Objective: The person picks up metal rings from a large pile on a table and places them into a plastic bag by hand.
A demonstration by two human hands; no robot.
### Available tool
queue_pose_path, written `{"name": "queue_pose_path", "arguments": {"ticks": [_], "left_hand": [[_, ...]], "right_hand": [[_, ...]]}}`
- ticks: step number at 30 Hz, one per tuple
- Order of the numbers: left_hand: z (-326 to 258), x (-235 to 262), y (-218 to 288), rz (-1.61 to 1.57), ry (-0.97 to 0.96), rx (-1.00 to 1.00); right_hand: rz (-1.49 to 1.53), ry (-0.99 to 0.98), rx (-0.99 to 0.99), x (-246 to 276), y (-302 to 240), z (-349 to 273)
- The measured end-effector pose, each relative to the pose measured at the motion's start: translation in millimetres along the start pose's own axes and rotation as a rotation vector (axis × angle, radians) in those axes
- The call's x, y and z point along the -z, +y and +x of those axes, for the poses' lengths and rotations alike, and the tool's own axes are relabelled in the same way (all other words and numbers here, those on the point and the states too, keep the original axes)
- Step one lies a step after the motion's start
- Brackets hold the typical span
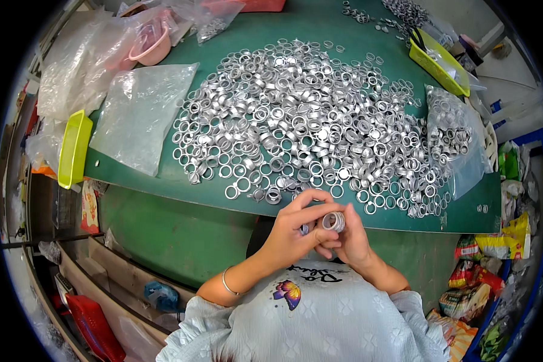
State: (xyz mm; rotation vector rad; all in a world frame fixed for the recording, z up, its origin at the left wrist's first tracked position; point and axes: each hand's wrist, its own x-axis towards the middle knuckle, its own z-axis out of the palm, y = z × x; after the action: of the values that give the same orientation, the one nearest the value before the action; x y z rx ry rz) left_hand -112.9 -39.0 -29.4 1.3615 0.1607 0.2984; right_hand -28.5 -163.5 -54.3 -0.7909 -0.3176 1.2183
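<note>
Just in front of my body, at the table's near edge, I hold a short stack of silver metal rings [333, 221] end-on between both hands. My left hand [294, 229] is closed, its fingers bent round the stack from the left. Another bit of shiny metal shows between its fingers, too small to make out. My right hand [354, 238] pinches the stack from the right, its lower fingers partly hidden. Beyond my hands, a wide heap of loose silver rings [295, 114] spreads over the green table [127, 188].
A flat clear plastic bag [145, 114] lies left of the heap, beside a yellow-green tray [75, 149]. To the right are a bag of rings [452, 136] and another yellow-green basket [438, 63]. A pink bowl [154, 45] stands at the far left. Packets [507, 238] fill a side rack.
</note>
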Motion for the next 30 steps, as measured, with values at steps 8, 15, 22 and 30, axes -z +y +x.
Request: {"name": "queue_pose_path", "arguments": {"ticks": [8, 15, 22, 30], "left_hand": [[23, 12, 2, 0.493, -0.09, -0.334], [34, 11, -4, 0.278, -0.112, -0.179], [46, 11, -4, 0.453, -0.226, -0.318], [43, 3, -11, 0.616, -0.188, -0.48]], "right_hand": [[-0.222, 0.132, -0.017, 6, -6, 4], [-0.219, -0.072, -0.051, 20, -14, 15], [-0.327, -0.124, 0.081, 25, -33, 17], [-0.442, -0.157, 0.256, 39, -24, 16]]}}
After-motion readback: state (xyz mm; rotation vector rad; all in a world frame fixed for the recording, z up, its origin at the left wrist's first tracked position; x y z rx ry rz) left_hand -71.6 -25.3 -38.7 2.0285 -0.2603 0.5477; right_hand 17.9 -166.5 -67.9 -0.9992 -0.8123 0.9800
